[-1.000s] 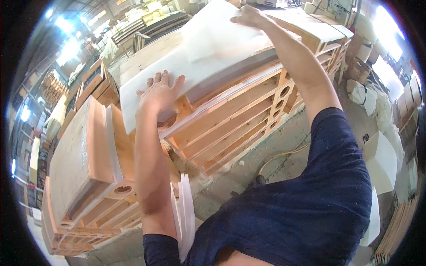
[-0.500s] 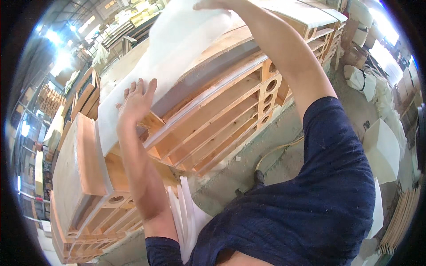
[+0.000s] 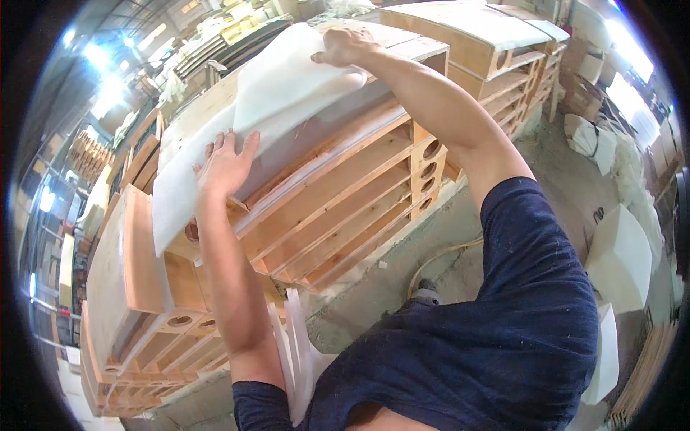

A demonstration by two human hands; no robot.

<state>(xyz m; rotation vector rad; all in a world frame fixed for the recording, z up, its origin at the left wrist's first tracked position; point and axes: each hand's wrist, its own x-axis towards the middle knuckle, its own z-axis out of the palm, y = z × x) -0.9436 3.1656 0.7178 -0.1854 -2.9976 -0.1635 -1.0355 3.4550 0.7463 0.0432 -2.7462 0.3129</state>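
Note:
A thin white foam sheet (image 3: 287, 75) lies draped along the curved top of a wooden frame (image 3: 338, 194), with a raised fold toward its far right end. My left hand (image 3: 226, 164) rests palm down on the sheet's near part, fingers spread. At the far right end, my right hand (image 3: 348, 47) is closed on the sheet's edge, its fingertips partly hidden. Several more white foam pieces (image 3: 296, 359) are tucked between my left upper arm and my body. Below the sheet, a grey layer (image 3: 309, 133) shows on the frame's curved face.
Another slatted wooden frame (image 3: 133, 266) stands at the left, and a further one (image 3: 489, 36) at the far right. A yellowish hose (image 3: 438, 251) lies on the floor. White foam blocks (image 3: 622, 255) and stacked thin boards (image 3: 643, 377) line the right side.
My right hand has come down and nearer with its end of the sheet, which now sits lower over the frame. My left hand stays on the sheet in much the same place.

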